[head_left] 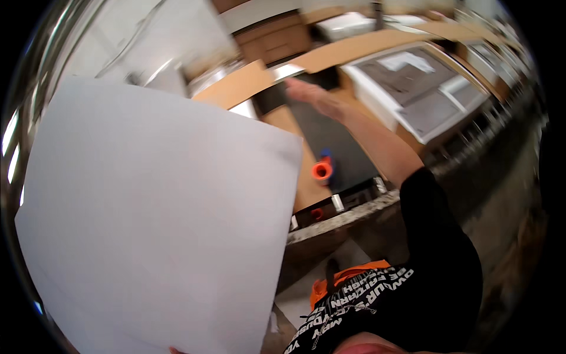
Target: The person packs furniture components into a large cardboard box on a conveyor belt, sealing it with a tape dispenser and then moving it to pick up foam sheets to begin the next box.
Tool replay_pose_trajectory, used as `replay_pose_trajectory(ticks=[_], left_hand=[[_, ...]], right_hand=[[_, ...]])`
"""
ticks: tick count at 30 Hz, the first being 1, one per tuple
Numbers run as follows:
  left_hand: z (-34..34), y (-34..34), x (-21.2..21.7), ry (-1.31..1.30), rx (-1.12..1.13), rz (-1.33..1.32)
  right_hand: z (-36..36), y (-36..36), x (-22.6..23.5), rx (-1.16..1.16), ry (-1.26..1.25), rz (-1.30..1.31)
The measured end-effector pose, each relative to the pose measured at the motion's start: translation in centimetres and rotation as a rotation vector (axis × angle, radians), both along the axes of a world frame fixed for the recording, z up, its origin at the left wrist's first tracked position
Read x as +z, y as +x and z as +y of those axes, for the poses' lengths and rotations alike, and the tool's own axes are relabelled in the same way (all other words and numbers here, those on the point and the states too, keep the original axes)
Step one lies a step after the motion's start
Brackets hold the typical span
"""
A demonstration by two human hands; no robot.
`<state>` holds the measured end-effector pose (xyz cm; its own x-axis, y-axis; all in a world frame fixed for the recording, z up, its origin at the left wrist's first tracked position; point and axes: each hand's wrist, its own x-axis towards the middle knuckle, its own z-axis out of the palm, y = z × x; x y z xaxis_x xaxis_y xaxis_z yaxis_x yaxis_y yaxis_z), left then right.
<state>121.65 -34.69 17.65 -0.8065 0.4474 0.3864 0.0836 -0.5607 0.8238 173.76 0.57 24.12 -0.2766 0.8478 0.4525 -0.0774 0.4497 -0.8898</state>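
Note:
A large white sheet (171, 218), smooth and stiff-looking, fills the left side of the view and hides much behind it. At its lower edge a fingertip of my left hand (174, 350) shows, gripping the sheet; the rest of that hand is hidden. My right arm is stretched far forward over the conveyor, and my right hand (309, 94), smeared by motion, is near the brown cardboard at the far side. Below it on the dark belt (336, 138) lies an orange ring-shaped tool with a blue part (322, 171), perhaps a tape dispenser.
To the right, a white-framed panel with grey faces (427, 88) lies on cardboard. Long brown cardboard strips (359, 50) run along the far side. A worn metal conveyor edge (348, 219) passes in front of me. Brown boxes (274, 38) stand farther back.

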Motion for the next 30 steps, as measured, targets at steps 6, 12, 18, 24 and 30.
replay_pose_trajectory(ticks=[6,12,18,24,30], left_hand=[[10.3,8.7,-1.3,-0.021,-0.464,0.008],[18.0,24.6,-2.4,0.01,-0.93,-0.018],[18.2,48.6,-0.2,-0.117,-1.203,-0.379],[21.5,68.3,-5.4,0.033,-1.248,-0.586],[22.0,84.1,-5.5,-0.069,-1.296,-0.694]], right_hand=[[-12.3,16.7,-2.3,-0.453,-0.115,-0.58],[-33.0,35.2,-7.4,-0.867,-0.145,-0.162],[-58.6,46.9,-13.5,-1.274,-0.122,0.126],[-72.4,48.9,-18.1,-1.617,-0.033,0.471],[-75.3,57.3,-16.0,-1.865,0.094,0.646]])
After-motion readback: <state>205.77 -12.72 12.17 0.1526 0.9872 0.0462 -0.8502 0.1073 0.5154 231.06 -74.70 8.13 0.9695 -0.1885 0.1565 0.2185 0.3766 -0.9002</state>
